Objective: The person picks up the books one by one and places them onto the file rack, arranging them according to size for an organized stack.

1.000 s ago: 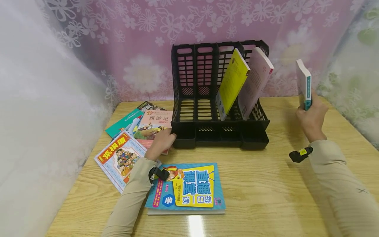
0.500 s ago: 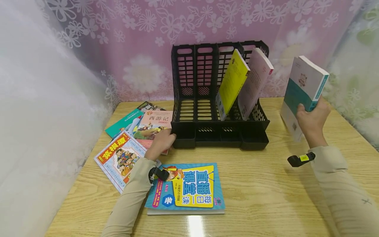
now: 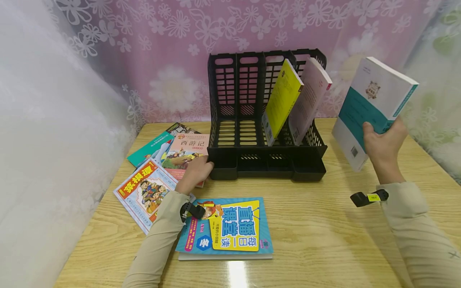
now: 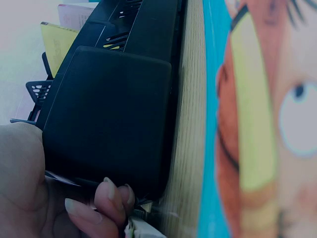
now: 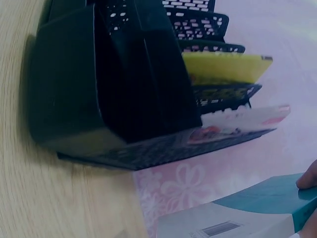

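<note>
Right hand (image 3: 387,146), one: fingers pinching the teal-and-white book (image 3: 363,108), thumb flat on its back cover, the spine edge held toward the palm; the book stands tilted, right of the rack and apart from it. Left hand (image 3: 195,172), one: fingers bent at the rack's front left corner, beside the outer wall; whether they grip or only press, cannot tell.

Black rack (image 3: 259,152), one, four compartments side by side; third from left holds a yellow book (image 3: 283,100), leaning right; fourth holds a pale pink book (image 3: 309,98), also leaning right; a front tray (image 3: 282,175) runs along the base.

Against the earlier frames: a second ago the teal-and-white book showed mostly its spine; now it is turned so that its back cover, with emblem and barcode, faces the viewer broadly; left hand, rack and its two books are unchanged.

Worktop (image 3: 306,236), wood-grained, left of the rack: four overlapping books, namely one light-blue book (image 3: 153,196), one pink illustrated book (image 3: 187,150), one green book (image 3: 145,152), one dark book (image 3: 180,128); in front, one bright blue book (image 3: 234,224), partly under the left forearm in view; books in all, eight. Behind: flowered curtain (image 3: 173,88).
</note>
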`<control>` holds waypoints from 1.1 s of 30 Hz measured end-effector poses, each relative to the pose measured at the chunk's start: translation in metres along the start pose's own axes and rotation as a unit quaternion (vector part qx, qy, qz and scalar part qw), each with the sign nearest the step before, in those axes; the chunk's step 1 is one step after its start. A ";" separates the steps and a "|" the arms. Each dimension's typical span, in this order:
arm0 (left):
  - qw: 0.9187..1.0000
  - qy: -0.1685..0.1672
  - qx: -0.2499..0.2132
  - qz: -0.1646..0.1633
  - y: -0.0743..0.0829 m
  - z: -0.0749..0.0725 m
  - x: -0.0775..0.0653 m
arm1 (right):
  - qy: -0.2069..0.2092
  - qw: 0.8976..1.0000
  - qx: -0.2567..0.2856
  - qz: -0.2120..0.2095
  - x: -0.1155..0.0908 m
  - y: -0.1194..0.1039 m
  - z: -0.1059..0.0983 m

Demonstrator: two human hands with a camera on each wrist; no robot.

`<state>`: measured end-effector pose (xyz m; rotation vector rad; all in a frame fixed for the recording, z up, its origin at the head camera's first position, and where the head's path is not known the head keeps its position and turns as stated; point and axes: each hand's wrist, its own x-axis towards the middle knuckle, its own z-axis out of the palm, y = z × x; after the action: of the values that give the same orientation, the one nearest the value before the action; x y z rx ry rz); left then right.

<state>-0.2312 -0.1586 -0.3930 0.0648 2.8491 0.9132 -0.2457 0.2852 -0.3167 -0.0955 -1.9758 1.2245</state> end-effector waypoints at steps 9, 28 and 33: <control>1.000 0.002 0.005 0.003 0.000 0.000 0.000 | -0.016 0.998 0.058 -0.018 -0.010 -0.026 -0.004; 1.000 0.005 0.001 0.008 -0.002 0.000 0.002 | -0.053 0.994 0.092 0.025 -0.036 -0.083 -0.018; 1.000 0.004 0.001 0.008 -0.003 0.001 0.003 | -0.051 0.983 0.168 0.054 -0.040 -0.097 -0.020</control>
<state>-0.2342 -0.1604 -0.3957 0.0836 2.8598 0.9158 -0.1739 0.2300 -0.2598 0.0322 -1.8388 1.6458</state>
